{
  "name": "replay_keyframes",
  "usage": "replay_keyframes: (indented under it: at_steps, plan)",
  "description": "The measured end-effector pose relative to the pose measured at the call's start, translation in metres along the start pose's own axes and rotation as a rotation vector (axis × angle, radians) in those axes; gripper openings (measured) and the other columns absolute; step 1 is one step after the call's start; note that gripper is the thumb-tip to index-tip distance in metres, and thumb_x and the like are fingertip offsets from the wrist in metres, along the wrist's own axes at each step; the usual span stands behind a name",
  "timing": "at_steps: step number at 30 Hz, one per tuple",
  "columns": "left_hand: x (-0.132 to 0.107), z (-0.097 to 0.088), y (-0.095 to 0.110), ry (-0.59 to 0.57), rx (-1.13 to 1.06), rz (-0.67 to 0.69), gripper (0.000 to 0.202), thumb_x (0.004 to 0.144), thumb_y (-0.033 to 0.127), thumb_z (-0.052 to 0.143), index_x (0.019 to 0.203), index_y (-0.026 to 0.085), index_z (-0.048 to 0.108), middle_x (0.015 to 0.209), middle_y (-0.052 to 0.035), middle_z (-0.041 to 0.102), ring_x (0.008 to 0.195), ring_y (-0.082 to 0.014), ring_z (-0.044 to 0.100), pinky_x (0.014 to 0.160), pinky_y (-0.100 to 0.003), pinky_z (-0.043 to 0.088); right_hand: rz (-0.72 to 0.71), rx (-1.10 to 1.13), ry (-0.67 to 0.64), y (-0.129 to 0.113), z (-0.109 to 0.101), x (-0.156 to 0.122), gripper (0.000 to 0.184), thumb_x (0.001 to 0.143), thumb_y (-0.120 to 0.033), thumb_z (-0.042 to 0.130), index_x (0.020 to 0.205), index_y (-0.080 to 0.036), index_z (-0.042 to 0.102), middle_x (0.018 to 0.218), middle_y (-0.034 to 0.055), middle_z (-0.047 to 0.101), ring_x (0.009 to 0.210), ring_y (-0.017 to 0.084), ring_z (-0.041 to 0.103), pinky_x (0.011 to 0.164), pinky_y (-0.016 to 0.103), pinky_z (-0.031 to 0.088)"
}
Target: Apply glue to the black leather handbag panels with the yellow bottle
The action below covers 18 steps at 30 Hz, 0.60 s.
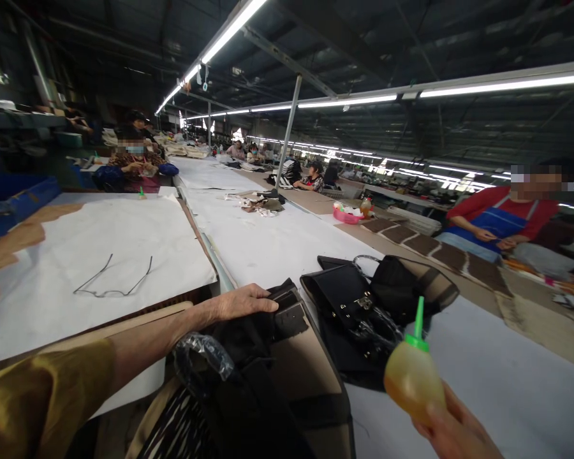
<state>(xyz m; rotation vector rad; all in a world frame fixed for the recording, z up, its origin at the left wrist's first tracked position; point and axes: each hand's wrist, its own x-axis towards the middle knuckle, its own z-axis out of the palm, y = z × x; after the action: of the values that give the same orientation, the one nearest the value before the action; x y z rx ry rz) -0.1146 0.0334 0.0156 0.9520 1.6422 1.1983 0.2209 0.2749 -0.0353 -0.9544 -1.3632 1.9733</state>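
Observation:
My left hand (249, 302) is closed on the top edge of a black and tan bag piece (310, 357), thumb pressed on its dark upper panel. Plastic film wraps the handle (203, 357) that curves up beside my forearm. In my right hand (454, 424) is a round squeeze bottle (414, 379) of amber liquid, its green nozzle pointing up. The bottle is held over the white table, to the right of the bag piece. Just behind it lie black bags (349, 306) with metal fittings and plastic-wrapped handles.
Eyeglasses (115, 293) rest on the white-covered table at left, near a blue crate (16, 204). Fabric scraps (263, 203) and a pink basket (347, 213) are farther back. A co-worker in a blue apron (497, 223) is at the right; a metal post (288, 131) rises beyond.

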Motion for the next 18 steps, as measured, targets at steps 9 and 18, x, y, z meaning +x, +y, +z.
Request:
replay_keyframes:
  at_steps: [9,18]
  plan:
    - [-0.009,-0.004,-0.008,-0.009,0.088,-0.004,0.051,0.071,0.063,0.068,0.088,0.015,0.073,0.081,-0.0050,0.072,0.063,-0.0116,0.056,0.063,-0.024,0.048,0.140,0.528,-0.132,0.001,0.083,-0.017,0.049,0.086,-0.066,0.062,0.101,-0.020,0.070,0.102,0.0051,0.072,0.093,0.023,0.069,0.079,0.032,0.062]
    - [-0.010,-0.003,-0.014,-0.031,0.013,-0.033,0.051,0.070,0.064,0.069,0.084,0.014,0.072,0.073,-0.0035,0.070,0.063,-0.0135,0.059,0.060,-0.024,0.046,0.219,0.437,-0.192,0.003,0.073,0.010,0.047,0.082,-0.035,0.079,0.121,-0.014,0.062,0.120,0.0115,0.065,0.096,0.024,0.065,0.077,0.034,0.060]
